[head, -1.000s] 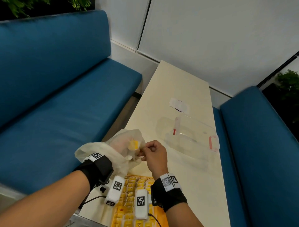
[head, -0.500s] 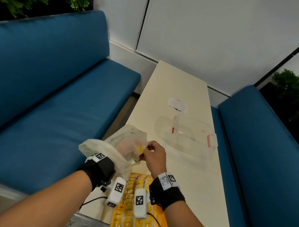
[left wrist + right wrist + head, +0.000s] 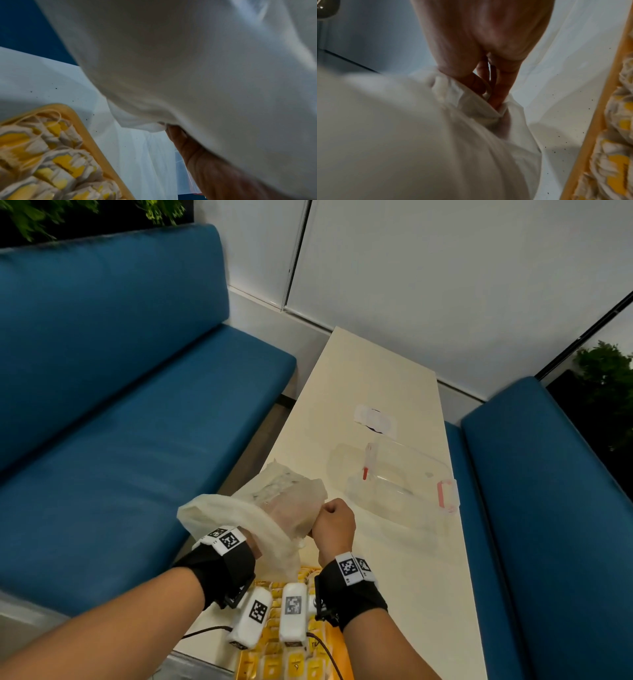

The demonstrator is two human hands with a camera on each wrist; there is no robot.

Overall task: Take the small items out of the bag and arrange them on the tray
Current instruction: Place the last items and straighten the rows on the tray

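Note:
A translucent white plastic bag (image 3: pixel 239 515) is held up over the near end of the table. My left hand (image 3: pixel 287 513) is inside it, a faint pink shape through the film, so its fingers cannot be made out. My right hand (image 3: pixel 330 517) is curled and pinches the bag's edge; in the right wrist view its fingers (image 3: pixel 496 94) clamp a fold of the bag (image 3: pixel 402 135). The bag (image 3: pixel 205 67) fills the left wrist view. Below my wrists lies the orange tray (image 3: pixel 344 655), its rim (image 3: pixel 89 135) near, with several yellow-tagged tea bags (image 3: pixel 56 155) lined up in it.
A clear plastic box lid (image 3: pixel 404 484) with a pink latch lies on the cream table (image 3: pixel 376 371) beyond my hands, and a white sticker (image 3: pixel 375 422) lies farther back. Blue sofas flank the table on the left (image 3: pixel 120 440) and right (image 3: pixel 548 508).
The yellow item seen through the bag earlier is out of sight now. The bag has turned and bunched, and my right hand has dropped slightly, still pinching its edge.

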